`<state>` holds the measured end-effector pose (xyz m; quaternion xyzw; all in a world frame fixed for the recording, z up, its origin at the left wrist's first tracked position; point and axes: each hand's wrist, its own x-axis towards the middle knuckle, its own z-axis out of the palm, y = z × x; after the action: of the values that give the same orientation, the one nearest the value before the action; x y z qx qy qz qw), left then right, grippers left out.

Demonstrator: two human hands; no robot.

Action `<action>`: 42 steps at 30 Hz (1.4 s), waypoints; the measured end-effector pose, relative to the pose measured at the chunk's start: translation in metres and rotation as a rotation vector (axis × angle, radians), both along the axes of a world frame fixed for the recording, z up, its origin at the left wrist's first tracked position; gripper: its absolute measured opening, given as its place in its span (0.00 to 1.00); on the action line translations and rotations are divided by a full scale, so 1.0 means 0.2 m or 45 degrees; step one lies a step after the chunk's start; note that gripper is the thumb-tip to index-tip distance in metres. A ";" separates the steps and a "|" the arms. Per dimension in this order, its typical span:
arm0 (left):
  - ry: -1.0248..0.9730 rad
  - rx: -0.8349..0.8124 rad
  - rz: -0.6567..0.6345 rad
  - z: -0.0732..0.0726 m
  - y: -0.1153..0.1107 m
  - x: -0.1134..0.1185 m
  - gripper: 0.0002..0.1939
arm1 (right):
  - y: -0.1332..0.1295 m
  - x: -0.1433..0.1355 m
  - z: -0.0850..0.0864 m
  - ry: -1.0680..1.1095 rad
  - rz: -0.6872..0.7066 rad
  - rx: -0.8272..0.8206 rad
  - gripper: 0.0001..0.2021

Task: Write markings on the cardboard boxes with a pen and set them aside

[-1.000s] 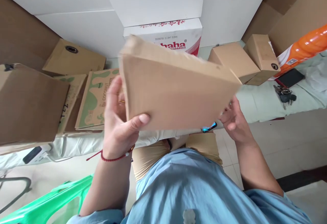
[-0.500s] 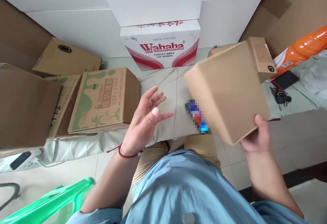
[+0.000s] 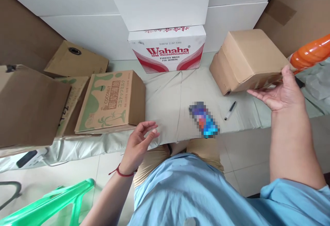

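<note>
At the right, my right hand [image 3: 286,93] grips a plain brown cardboard box [image 3: 263,54] by its near right corner, thumb up on the edge and fingers underneath. This box sits over or against another brown box [image 3: 221,71] behind its left side; the contact between them is partly hidden. My left hand [image 3: 140,145] holds nothing. Its fingers are loosely bent and apart from the thumb, above the front edge of the cloth-covered table [image 3: 165,105]. Nearest to it on the left stands a box with green coconut print [image 3: 110,102].
A white and red Wahaha water carton [image 3: 168,54] stands at the back. A pen [image 3: 230,111] and a pixelated object [image 3: 203,119] lie in front. More brown boxes [image 3: 28,105] are at the left, an orange bottle [image 3: 311,54] at the right, a green stool [image 3: 51,202] below.
My right hand has carried the brown box right and back, onto or against the box there. The pen has come into sight. My left hand has drawn down toward me, fingers more bent.
</note>
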<state>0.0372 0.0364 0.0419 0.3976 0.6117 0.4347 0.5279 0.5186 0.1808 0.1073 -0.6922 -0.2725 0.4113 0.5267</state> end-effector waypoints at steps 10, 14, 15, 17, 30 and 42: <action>0.277 0.009 0.069 -0.19 -0.12 -0.13 0.29 | -0.12 0.07 -0.10 0.033 -0.133 0.091 0.35; 0.463 0.085 0.094 -0.25 -0.13 -0.17 0.28 | -0.54 0.15 -0.17 0.286 -0.400 0.548 0.33; 0.485 0.093 0.087 -0.27 -0.13 -0.18 0.28 | -0.65 0.18 -0.19 0.283 -0.456 0.504 0.28; 0.503 0.102 0.067 -0.30 -0.12 -0.19 0.27 | -0.85 0.20 -0.23 0.291 -0.530 0.328 0.25; 0.686 0.343 -0.002 -0.37 -0.09 -0.16 0.19 | -1.11 -0.08 -0.57 0.242 -0.715 0.230 0.35; 0.860 0.503 -0.105 -0.41 -0.12 -0.19 0.13 | -0.88 -0.12 -0.77 -0.589 -0.378 -0.034 0.35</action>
<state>-0.0013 0.0119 -0.0406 0.6365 0.6391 0.3672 0.2274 0.4942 0.0046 -0.0476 -0.8069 -0.2758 0.1643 0.4959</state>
